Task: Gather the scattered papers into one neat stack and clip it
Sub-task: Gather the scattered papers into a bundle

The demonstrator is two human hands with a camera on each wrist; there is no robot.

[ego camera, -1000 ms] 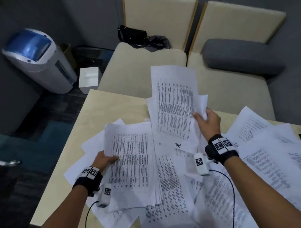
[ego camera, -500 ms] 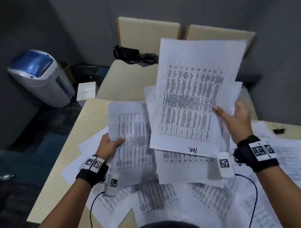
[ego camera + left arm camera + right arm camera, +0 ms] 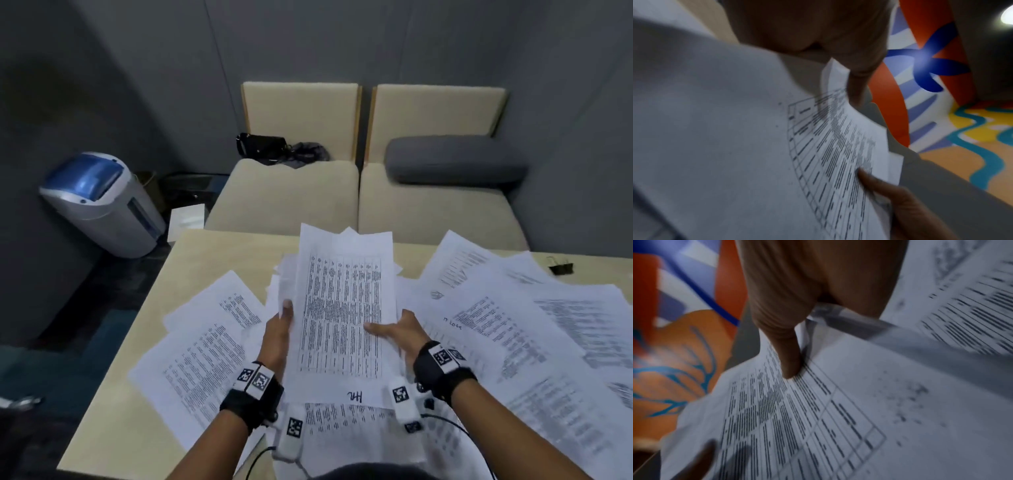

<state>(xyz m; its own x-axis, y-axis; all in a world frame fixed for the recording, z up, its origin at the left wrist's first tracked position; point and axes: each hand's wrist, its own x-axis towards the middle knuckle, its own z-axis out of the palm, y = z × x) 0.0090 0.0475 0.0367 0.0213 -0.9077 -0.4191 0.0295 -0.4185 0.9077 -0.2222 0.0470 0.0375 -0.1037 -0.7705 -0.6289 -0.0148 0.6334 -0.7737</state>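
A bundle of papers [image 3: 342, 308] is held between both hands above the middle of the table [image 3: 212, 253]. Half a second ago two separate handfuls were held, one in each hand and lifted high; they are now brought together into one bundle and lowered toward the tabletop. The left hand [image 3: 277, 332] grasps the left edge, its fingers hidden behind the sheets, and the thumb [image 3: 875, 181] is laid on the printed face. The right hand [image 3: 397, 334] grasps the right edge with the thumb [image 3: 789, 363] pressed on top; the fingers beneath cannot be seen.

The bundle is not yet square: corners of the back sheets are seen sticking out at the top and along the left side. A handwritten mark [image 3: 354, 396] is visible at the near end of the top sheet.

Many loose sheets are left spread on the table, a group at the left [image 3: 198, 359] and a larger spread at the right [image 3: 513, 325], with more lying under the wrists. The black binder clip [image 3: 560, 268] lies untouched near the far right edge of the table, just beyond the spread papers.

The merging of the two handfuls is judged a first step only; most of the gathering remains to be done, then the squaring of the edges, and last the clipping. Slipping of the uneven back sheets is a risk while the bundle is held only by its sides.
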